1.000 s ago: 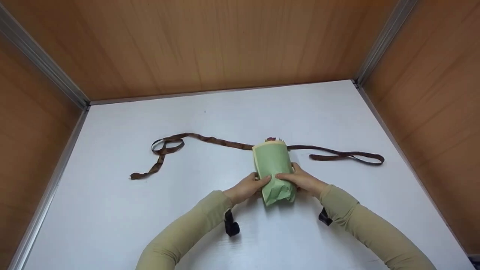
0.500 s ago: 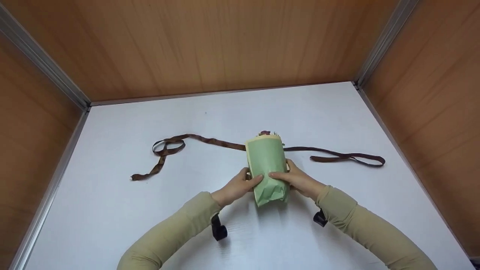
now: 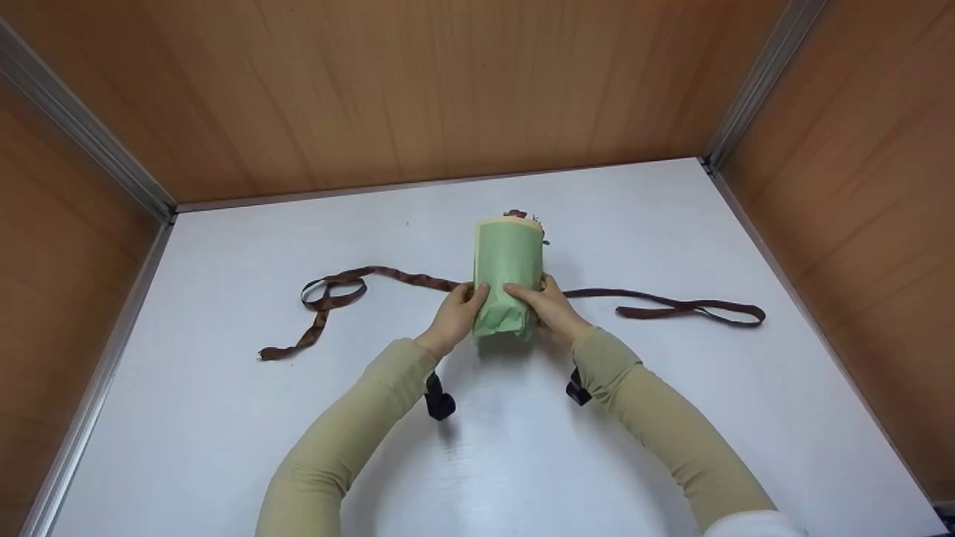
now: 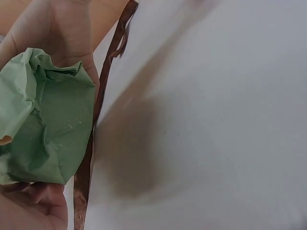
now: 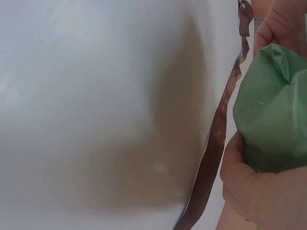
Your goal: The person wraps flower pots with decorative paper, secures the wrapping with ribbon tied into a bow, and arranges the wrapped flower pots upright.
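A small bouquet wrapped in green paper is held between both hands in the middle of the head view. Dark red flower heads and bits of greenery poke out of its far end. My left hand grips the lower left side, thumb on the front. On the lower right side my right hand does the same. The crumpled, folded paper bottom shows in the left wrist view. A long brown ribbon lies across the table behind the bouquet, which hides its middle in the head view.
The white table has wood-grain panels at the back and both sides. At left the ribbon makes a loop; its right end doubles back. Black wrist cameras hang under the sleeves.
Both hands have carried the wrapped bouquet away from the body and slightly left, so it now covers the ribbon's middle with its lower part. The ribbon has stayed put.
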Available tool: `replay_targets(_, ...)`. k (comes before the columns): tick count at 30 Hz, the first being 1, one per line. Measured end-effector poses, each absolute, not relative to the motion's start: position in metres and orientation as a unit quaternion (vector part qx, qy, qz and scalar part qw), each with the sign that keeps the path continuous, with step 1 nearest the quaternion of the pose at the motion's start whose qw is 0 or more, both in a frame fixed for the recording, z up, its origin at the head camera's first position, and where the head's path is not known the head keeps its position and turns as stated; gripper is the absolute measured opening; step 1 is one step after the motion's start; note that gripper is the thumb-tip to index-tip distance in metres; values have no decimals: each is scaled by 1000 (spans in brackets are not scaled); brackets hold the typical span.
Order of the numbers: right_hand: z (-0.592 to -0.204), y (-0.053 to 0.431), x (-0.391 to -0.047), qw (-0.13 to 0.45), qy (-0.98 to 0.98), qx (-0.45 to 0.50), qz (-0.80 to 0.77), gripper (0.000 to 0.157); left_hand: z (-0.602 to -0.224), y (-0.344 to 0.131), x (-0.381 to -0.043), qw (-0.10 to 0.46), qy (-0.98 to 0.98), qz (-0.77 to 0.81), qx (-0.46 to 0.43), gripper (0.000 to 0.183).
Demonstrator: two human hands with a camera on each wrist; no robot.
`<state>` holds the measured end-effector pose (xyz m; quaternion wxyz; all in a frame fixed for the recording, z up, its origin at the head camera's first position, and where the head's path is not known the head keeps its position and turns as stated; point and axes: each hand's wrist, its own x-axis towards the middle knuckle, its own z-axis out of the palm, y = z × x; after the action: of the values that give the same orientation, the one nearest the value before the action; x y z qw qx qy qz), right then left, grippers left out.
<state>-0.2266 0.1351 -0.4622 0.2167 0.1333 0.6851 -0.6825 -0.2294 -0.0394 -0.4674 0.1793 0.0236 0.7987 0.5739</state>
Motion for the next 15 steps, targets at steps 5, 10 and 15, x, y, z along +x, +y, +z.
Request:
replay_targets(5,-470,131,-237,213,693,146,-674,98,-474,-38,-241,163,811,561,19,55)
replay_targets(10,-477,129,-241,210,713,153,-651,100,-482,-39,-247,165,820,548,9,54)
replay_targets(15,-482,127,-245,209,719,158,-644,100,-486,-40,-250,165,824,542,14,55)
